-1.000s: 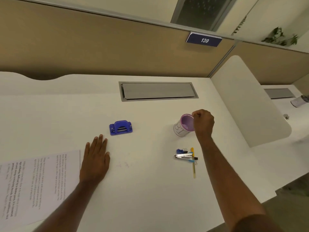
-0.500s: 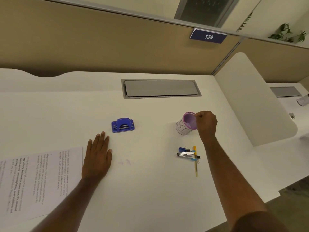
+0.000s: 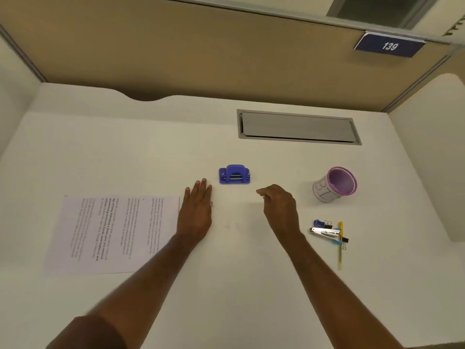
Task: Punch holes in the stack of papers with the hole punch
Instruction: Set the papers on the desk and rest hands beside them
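**Hole punch within reach, nothing gripped yet**

Risks first. Could skid the hole punch (image 3: 234, 174) across the smooth white desk (image 3: 125, 147) if nudged from the side rather than gripped from above; small, light-looking body, nothing bracing it. Could fan or skew the stack of papers (image 3: 113, 233) while dragging it toward the punch, leaving holes misaligned from sheet to sheet. Could also jam or half-cut if the stack proves too thick for so small a punch, though thickness cannot be judged from this view. Little danger from the clutter at lower right: stapler (image 3: 324, 232), binder clips (image 3: 327, 224) and yellow pen (image 3: 340, 244) well apart from the working area, likewise the purple-rimmed cup (image 3: 336, 184) at right of centre.

Positions. Punch standing just above frame centre, between the two hands and slightly beyond both. Left hand (image 3: 197, 210) flat on the desk, fingers straight and together, holding nothing; fingertips near the punch's lower left corner, not touching. Right hand (image 3: 278, 205) hovering to the punch's lower right, fingers loosely curled, apparently empty, a clear gap to the punch. Papers lying flat at left of frame, right edge just beside the left hand, printed side up, apart from the punch.
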### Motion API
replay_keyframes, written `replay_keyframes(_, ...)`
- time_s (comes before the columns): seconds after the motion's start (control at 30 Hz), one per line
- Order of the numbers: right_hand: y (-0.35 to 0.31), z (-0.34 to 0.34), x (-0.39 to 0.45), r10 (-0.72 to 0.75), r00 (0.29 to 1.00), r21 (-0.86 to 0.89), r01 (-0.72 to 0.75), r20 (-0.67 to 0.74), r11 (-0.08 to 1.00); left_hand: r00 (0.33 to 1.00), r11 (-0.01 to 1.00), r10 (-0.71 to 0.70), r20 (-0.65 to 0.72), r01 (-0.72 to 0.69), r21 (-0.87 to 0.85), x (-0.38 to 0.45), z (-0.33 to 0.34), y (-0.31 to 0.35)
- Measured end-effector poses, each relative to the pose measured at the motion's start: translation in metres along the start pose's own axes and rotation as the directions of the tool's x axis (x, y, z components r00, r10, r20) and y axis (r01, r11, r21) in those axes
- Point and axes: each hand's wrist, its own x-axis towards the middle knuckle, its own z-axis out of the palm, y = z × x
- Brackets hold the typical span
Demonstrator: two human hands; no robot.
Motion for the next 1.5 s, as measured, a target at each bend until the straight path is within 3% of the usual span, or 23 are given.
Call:
replay_keyframes(0.1, -0.012, 0.036, -0.014, -0.108, 0.977, -0.04, 0.117, 0.186, 0.992, 0.998, 0.996, -0.067, -0.007, 0.067, 0.058, -0.004, 0.0, 0.0)
replay_keyframes(0.23, -0.025, 0.069, -0.018, -0.194, 0.859, -0.129, 0.286, 0.475, 0.95, 0.996, 0.988, -0.084, 0.021, 0.08, 0.134, -0.011, 0.005, -0.005)
replay_keyframes(0.43, -0.03, 0.081, -0.026, -0.365, 0.705, -0.161, 0.559, 0.608, 0.813, 0.999, 0.996, -0.042, -0.001, 0.042, 0.075, -0.019, 0.011, -0.005)
replay_keyframes(0.67, 0.004, 0.054, -0.056, -0.396, 0.719, -0.124, 0.553, 0.571, 0.824, 0.999, 0.999, -0.012, -0.033, 0.013, 0.031, -0.023, 0.017, -0.013)
replay_keyframes(0.9, -0.005, 0.07, -0.046, -0.338, 0.765, -0.136, 0.48, 0.549, 0.866, 0.988, 0.981, -0.007, -0.155, -0.023, -0.195, -0.029, 0.011, -0.013)
replay_keyframes(1.1, -0.027, 0.091, -0.031, -0.445, 0.69, -0.072, 0.582, 0.571, 0.81, 0.99, 0.954, -0.035, -0.134, -0.007, -0.299, -0.031, 0.005, -0.01)
replay_keyframes(1.4, 0.023, 0.048, -0.071, -0.5, 0.7, -0.05, 0.604, 0.51, 0.795, 0.992, 0.986, -0.003, -0.127, -0.018, -0.164, -0.028, 0.011, -0.011)
replay_keyframes(1.5, 0.027, 0.037, -0.069, -0.434, 0.796, -0.07, 0.506, 0.421, 0.859, 0.992, 0.99, -0.008, -0.124, -0.01, -0.139, -0.027, 0.013, -0.012)
